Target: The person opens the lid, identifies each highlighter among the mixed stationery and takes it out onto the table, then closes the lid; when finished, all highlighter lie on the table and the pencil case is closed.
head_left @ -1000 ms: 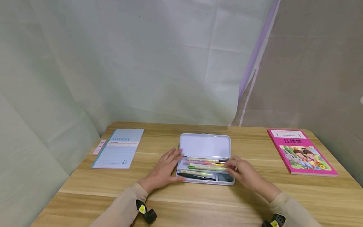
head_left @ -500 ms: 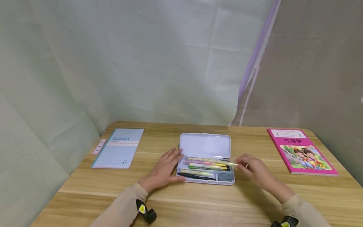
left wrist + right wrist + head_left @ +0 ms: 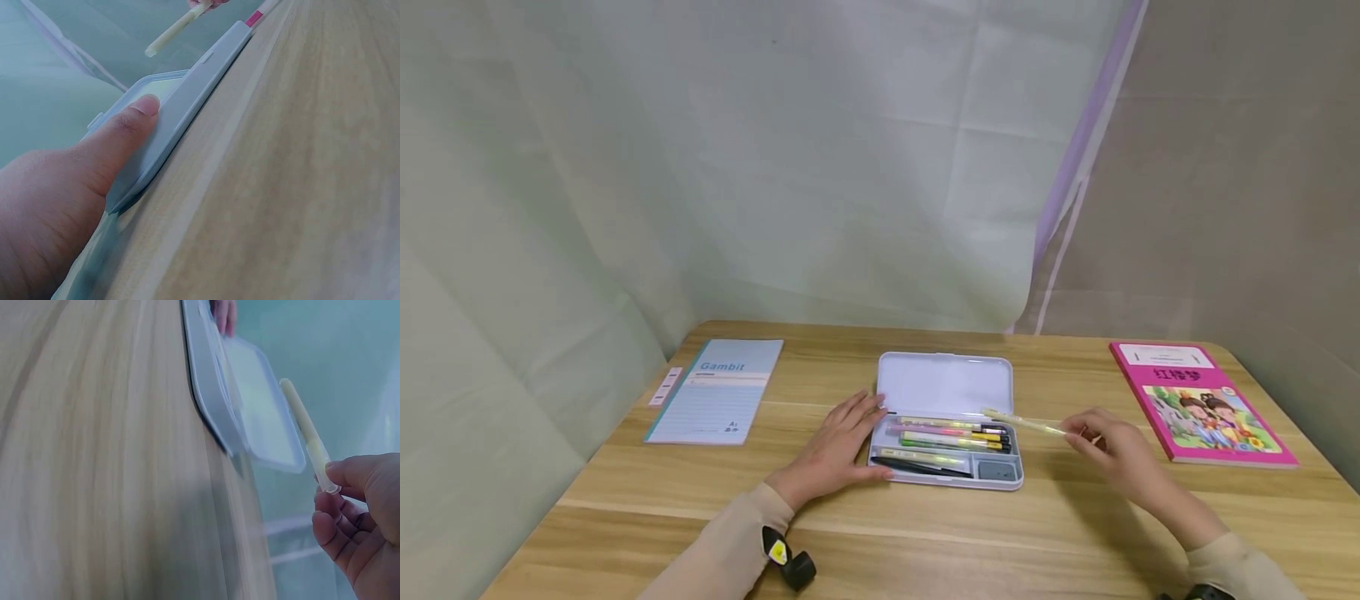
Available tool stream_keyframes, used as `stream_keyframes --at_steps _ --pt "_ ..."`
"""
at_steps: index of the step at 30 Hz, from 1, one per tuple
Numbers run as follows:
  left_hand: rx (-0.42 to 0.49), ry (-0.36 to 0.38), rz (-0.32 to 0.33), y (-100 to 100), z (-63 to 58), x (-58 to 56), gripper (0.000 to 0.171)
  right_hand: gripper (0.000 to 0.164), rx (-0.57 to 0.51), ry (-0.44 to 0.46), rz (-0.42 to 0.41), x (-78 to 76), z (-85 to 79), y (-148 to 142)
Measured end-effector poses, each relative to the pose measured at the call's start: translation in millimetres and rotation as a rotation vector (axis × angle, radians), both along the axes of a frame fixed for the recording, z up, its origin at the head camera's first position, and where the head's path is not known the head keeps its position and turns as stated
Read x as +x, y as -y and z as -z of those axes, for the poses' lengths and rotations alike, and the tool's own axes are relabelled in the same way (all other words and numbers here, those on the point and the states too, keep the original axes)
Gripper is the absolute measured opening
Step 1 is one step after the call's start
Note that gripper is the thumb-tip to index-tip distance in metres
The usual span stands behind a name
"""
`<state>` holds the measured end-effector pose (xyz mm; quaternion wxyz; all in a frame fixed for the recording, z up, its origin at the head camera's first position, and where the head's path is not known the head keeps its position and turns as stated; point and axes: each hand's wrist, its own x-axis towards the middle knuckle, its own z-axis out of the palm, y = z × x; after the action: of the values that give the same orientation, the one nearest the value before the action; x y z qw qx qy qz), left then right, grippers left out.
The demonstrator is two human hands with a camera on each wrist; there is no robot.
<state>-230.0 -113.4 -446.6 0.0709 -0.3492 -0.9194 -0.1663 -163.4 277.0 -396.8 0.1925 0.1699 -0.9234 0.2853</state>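
The white pencil case (image 3: 945, 386) lies on the table with its lid folded back. My left hand (image 3: 831, 446) rests against its left end, fingers fairly straight; in the left wrist view the thumb (image 3: 134, 122) lies on the case's front rim. Several pens (image 3: 955, 444), among them pink, yellow and green ones, lie in the tray, with a black pen (image 3: 921, 467) along the front and a grey eraser (image 3: 996, 471) at front right. My right hand (image 3: 1116, 454), right of the case, pinches a slim pale yellow pen (image 3: 304, 422) by one end in the air.
A light blue notebook (image 3: 715, 392) lies on the left of the table, with a small pink-and-white item (image 3: 666, 387) beside it. At the right lies a pink picture book (image 3: 1202, 404). Fabric curtains (image 3: 850, 167) hang behind the table (image 3: 925, 542).
My right hand has drawn the pale yellow pen out of the case and carried it to the right, lifting it above the table. The left hand stays in place.
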Motion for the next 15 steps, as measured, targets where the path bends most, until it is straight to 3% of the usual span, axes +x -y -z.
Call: stream_keyframes --at_steps 15 --pt "0.017 -0.015 0.012 0 0.8 0.8 0.090 0.009 0.019 -0.024 -0.073 -6.9 12.9 -47"
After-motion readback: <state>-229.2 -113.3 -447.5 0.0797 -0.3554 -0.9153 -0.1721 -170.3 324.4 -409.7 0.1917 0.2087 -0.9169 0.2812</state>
